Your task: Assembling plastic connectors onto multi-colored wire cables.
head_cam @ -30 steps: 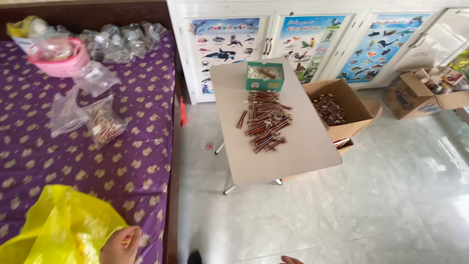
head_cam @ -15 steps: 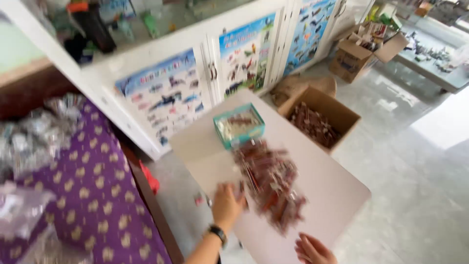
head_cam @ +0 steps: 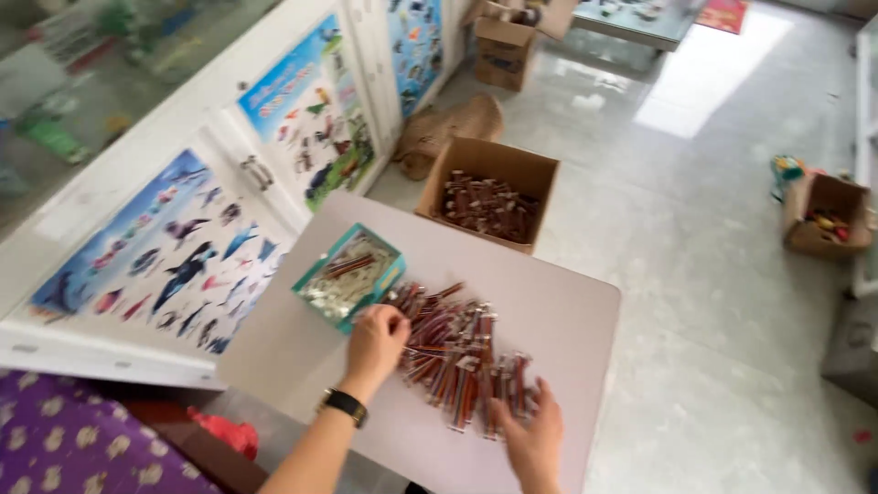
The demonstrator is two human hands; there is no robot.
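Sticks [head_cam: 462,361], reddish-brown, wrapped, heaped mid-worktop [head_cam: 567,306]. Left hand [head_cam: 375,340], black watch on wrist, fingers curled down onto pile's near-left edge; whether it grips any stick, cannot tell. Right hand [head_cam: 530,437] spread open, fingertips touching pile's near end, holding nothing. Teal tray [head_cam: 349,277] just beside left hand. Cardboard box [head_cam: 489,194] of similar sticks on floor past worktop's far edge.
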